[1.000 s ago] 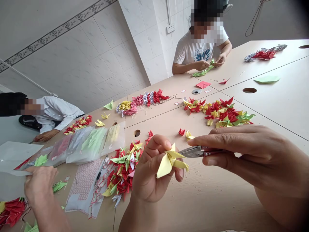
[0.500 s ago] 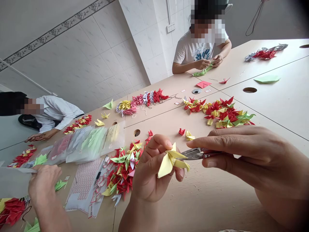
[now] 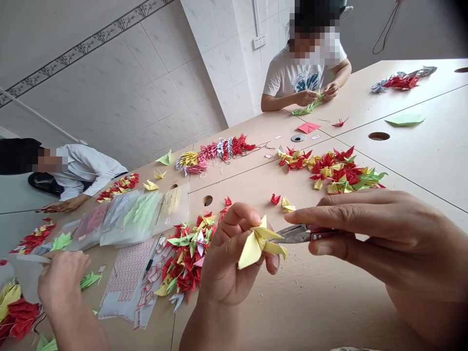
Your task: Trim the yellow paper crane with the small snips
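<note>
My left hand (image 3: 226, 258) pinches a yellow folded paper crane (image 3: 258, 243) between thumb and fingers, held up over the beige table (image 3: 314, 297). My right hand (image 3: 383, 239) grips small metal snips (image 3: 298, 233), blade tips touching the crane's right side. Just left of my left hand lies a heap of red, green and yellow cranes (image 3: 188, 256).
Another pile of cranes (image 3: 334, 170) lies beyond my right hand. Plastic bags of paper (image 3: 131, 217), a sticker sheet (image 3: 127, 282) and a pen (image 3: 153, 258) lie to the left. Another person's hand (image 3: 62, 280) holds a bag at lower left. Two people sit at the far side.
My hands, the crane and the snips have barely moved. The other person's hand at lower left pulled the clear bag down and left, uncovering red cranes.
</note>
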Demonstrator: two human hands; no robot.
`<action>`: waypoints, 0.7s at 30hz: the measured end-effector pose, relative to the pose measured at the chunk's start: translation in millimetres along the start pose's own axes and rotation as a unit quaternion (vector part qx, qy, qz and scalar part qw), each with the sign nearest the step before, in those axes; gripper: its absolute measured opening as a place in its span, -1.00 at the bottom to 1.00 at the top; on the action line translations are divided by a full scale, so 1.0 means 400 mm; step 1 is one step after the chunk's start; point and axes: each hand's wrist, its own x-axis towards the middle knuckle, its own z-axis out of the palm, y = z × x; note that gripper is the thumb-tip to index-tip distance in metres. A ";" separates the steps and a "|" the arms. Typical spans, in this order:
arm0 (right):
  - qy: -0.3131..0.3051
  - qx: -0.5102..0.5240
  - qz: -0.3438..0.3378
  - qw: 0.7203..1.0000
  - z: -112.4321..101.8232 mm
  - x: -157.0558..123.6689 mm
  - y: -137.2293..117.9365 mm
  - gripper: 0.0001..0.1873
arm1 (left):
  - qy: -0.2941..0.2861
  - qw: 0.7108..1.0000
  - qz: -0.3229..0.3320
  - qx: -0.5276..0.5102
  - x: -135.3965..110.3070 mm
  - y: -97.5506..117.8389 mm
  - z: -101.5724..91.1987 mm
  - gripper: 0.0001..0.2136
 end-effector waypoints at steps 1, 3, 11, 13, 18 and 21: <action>0.002 -0.003 0.005 1.000 0.000 0.001 -0.002 -0.66 | 0.002 1.000 0.001 0.006 0.000 0.000 0.000 -0.76; 0.015 -0.005 0.016 1.000 0.003 -0.001 -0.007 -0.69 | 0.002 1.000 0.001 0.011 0.001 0.000 0.000 -0.74; 0.021 -0.017 0.006 1.000 0.010 -0.005 0.002 -0.75 | -0.003 1.000 -0.004 -0.018 0.001 0.002 0.000 -0.81; 0.020 -0.022 0.002 1.000 0.008 -0.004 0.003 -0.73 | -0.005 1.000 -0.008 -0.027 0.000 0.001 -0.001 -0.83; 0.031 -0.043 0.004 0.999 0.013 -0.008 0.004 -0.71 | -0.007 0.999 -0.009 -0.032 -0.003 -0.001 -0.003 -0.84; 0.047 -0.052 0.006 0.998 0.019 -0.011 0.006 -0.77 | 0.004 1.000 -0.006 -0.016 0.000 0.001 0.002 -0.80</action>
